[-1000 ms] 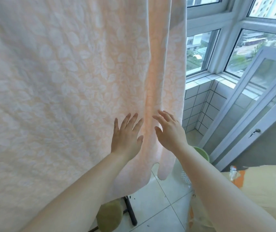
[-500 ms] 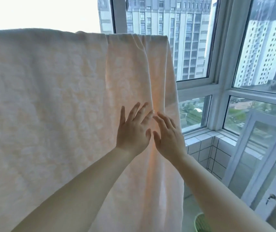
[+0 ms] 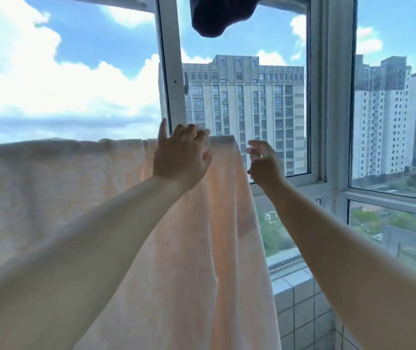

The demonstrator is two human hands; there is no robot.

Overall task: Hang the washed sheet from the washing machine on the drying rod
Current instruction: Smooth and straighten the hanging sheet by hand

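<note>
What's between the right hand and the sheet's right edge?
Nothing. In the head view the right hand hovers just right of the sheet, with only window glass and far buildings behind the narrow gap.

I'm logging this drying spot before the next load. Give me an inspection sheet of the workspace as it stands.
Surface: tiled ledge below the window.
Job's things: sheet draped over the rod, which is hidden; right end bunched in folds.
Clutter: dark garment hanging overhead.
Grips: left hand open at the sheet's top edge; right hand loosely curled, beside the sheet, holding nothing.
Cables: nothing seen.
Surroundings: window frame, tower blocks outside.
</note>
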